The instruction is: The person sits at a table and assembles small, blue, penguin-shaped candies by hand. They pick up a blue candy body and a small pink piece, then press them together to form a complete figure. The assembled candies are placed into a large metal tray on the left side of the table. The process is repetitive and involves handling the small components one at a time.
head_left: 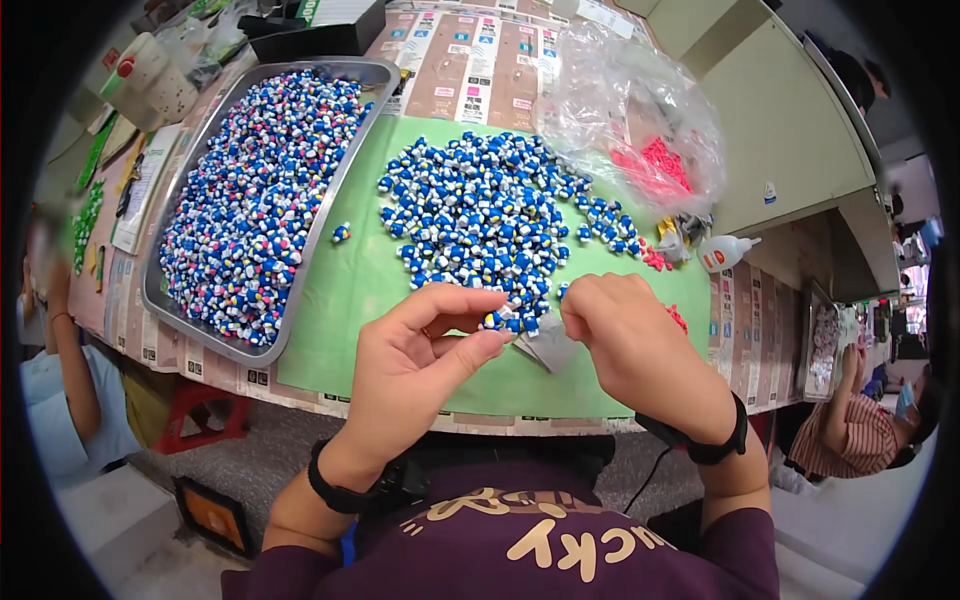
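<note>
Left hand (415,345) at frame centre, pinched around a small blue-and-white piece (493,321), right hand (632,328) curled, contents hidden

Large, cream, playful lettering (575,552) runs across the near purple shirt (450,565). Small printed characters and blue and pink letter blocks dot the far table covering (440,62); the white bottle (722,253) at right bears an orange-red label, too small to read.

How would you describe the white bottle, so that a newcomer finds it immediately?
Follow the green mat to its right edge, below the clear plastic bag. The white bottle there has a pointed nozzle, unlike the small pink pieces nearby.
</note>
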Available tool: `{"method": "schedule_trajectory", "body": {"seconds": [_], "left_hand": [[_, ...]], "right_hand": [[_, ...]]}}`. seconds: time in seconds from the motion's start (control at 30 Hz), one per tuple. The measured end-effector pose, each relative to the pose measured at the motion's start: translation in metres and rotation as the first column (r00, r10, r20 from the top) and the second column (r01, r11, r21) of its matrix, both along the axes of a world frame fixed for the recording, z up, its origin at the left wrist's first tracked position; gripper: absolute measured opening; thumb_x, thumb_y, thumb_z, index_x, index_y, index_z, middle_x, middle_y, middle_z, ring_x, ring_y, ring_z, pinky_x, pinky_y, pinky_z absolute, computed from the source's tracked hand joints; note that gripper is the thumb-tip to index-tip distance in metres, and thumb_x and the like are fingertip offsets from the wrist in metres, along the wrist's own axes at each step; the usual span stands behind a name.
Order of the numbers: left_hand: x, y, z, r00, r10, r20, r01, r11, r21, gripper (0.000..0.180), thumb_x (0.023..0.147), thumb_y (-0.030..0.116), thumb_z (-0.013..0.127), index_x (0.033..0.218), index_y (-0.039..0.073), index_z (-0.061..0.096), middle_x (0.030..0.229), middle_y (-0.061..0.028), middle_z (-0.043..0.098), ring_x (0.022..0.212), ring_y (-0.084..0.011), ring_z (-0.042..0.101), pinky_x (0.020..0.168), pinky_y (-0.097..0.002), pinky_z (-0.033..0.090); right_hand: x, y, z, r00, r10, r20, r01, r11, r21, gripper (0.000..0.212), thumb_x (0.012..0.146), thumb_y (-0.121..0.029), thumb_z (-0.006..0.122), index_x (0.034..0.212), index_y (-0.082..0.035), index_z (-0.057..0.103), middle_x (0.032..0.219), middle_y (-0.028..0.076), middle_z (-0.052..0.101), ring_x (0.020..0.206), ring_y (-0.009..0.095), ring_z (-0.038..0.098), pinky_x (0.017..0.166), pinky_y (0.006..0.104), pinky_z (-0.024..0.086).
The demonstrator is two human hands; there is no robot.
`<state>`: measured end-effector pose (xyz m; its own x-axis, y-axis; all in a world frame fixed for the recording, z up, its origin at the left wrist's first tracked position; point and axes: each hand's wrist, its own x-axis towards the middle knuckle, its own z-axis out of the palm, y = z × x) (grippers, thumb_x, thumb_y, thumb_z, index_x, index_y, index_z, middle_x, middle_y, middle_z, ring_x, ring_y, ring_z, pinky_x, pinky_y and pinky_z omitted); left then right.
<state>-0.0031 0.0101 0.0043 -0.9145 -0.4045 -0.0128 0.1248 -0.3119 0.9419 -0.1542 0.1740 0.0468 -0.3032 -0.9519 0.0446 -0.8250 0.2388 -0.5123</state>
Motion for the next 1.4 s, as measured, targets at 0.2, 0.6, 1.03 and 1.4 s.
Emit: {"method": "schedule_trajectory", "body": {"seconds": [0.2, 0.6, 1.03, 1.4], "left_hand": [[0.001, -0.001, 0.000, 1.000, -0.024, -0.006, 0.025, 0.993, 0.113, 0.024, 0.086, -0.008, 0.066, 0.109, -0.003, 0.061, 0.106, -0.0156, 0.067, 0.097, -0.0235, 0.069, 0.087, -0.0314, 0.057], [-0.001, 0.014, 0.005, 0.990, 0.021, -0.141, -0.021, 1.000, -0.003, 0.022, 0.083, -0.010, 0.071, 0.103, -0.004, 0.065, 0.105, -0.0117, 0.065, 0.097, -0.0169, 0.066, 0.084, -0.0279, 0.058], [0.001, 0.017, 0.018, 0.954, 0.055, -0.295, -0.222, 0.791, -0.570, 0.023, 0.070, -0.010, 0.080, 0.089, 0.000, 0.070, 0.088, -0.0140, 0.069, 0.077, -0.0188, 0.068, 0.067, -0.0275, 0.055], [0.025, -0.104, 0.020, 0.872, 0.414, -0.262, -0.472, 0.570, -0.672, 0.011, 0.082, -0.009, 0.064, 0.086, 0.001, 0.060, 0.086, -0.0039, 0.059, 0.075, -0.0076, 0.060, 0.064, -0.0213, 0.052]], "right_hand": [[0.001, -0.005, 0.005, 1.000, -0.015, -0.026, 0.016, 0.999, 0.050, 0.022, 0.074, 0.013, 0.053, 0.084, -0.006, 0.047, 0.080, 0.008, 0.054, 0.077, 0.027, 0.054, 0.073, 0.0360, 0.040], [0.029, -0.011, 0.025, 0.920, -0.024, 0.390, 0.164, 0.930, -0.328, 0.026, 0.082, 0.012, 0.062, 0.084, -0.007, 0.044, 0.089, 0.007, 0.057, 0.080, 0.017, 0.055, 0.075, 0.0291, 0.043], [0.031, -0.003, 0.013, 0.860, -0.033, 0.509, 0.213, 0.930, -0.299, 0.036, 0.082, 0.007, 0.068, 0.091, -0.011, 0.037, 0.093, 0.006, 0.049, 0.084, 0.015, 0.050, 0.079, 0.0277, 0.042], [0.002, 0.031, 0.016, 0.713, -0.120, 0.691, 0.499, 0.778, -0.381, 0.029, 0.086, 0.001, 0.065, 0.098, -0.010, 0.040, 0.100, 0.005, 0.047, 0.092, 0.014, 0.047, 0.081, 0.0276, 0.044]]}}
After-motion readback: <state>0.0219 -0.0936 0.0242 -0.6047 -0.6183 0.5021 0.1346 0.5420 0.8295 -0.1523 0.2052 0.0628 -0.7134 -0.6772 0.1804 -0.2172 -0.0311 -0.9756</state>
